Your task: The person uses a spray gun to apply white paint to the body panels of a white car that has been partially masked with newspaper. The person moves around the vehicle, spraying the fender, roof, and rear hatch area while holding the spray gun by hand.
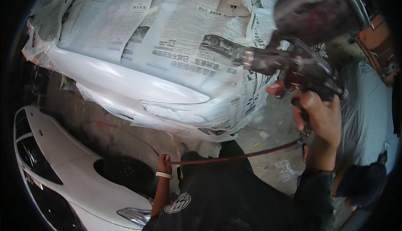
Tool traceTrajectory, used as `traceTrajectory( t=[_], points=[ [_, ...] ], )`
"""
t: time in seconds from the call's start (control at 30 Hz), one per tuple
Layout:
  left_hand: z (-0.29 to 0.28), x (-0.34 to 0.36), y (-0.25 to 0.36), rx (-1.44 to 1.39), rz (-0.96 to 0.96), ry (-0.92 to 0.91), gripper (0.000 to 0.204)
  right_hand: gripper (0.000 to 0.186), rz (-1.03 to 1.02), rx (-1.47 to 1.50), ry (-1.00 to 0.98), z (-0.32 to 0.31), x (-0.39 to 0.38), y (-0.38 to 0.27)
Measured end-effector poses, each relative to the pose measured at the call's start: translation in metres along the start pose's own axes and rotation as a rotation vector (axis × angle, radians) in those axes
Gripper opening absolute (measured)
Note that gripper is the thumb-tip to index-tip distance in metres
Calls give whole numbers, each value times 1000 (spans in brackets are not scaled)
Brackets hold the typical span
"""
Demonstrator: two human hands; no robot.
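Note:
My right hand is wrapped round the grip of a dark, paint-stained spray gun, raised on the right with its nozzle pointing left. A large dark cup, a little blurred, sits on top of the gun. From the bottom of its grip a dark red hose runs left to my left hand, which is closed on it low by my side. Ahead lies a glossy white car body panel, apart from the nozzle. Newspaper sheets, dusted with white, cover the surface beyond the panel.
A white car stands close on my left. Greyish plastic sheeting drapes a bulky thing at right. Someone in dark blue clothing is at lower right. Crumpled clear plastic lies on the concrete floor.

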State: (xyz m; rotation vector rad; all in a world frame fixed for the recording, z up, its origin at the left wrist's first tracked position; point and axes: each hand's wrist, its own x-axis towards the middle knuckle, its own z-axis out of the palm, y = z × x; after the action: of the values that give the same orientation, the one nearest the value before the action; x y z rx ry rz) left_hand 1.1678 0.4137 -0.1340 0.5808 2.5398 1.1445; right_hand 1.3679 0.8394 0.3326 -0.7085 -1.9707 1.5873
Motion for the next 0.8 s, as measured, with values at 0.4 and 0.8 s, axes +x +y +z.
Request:
traceTrajectory(
  t=[0.4,0.8],
  points=[
    [44,-135,203,-244,24,576,22,56,-66,-288,-476,-34,104,-29],
    [79,-209,380,-451,-155,374,20,46,-686,-481,-654,149,294,-109]
  ],
)
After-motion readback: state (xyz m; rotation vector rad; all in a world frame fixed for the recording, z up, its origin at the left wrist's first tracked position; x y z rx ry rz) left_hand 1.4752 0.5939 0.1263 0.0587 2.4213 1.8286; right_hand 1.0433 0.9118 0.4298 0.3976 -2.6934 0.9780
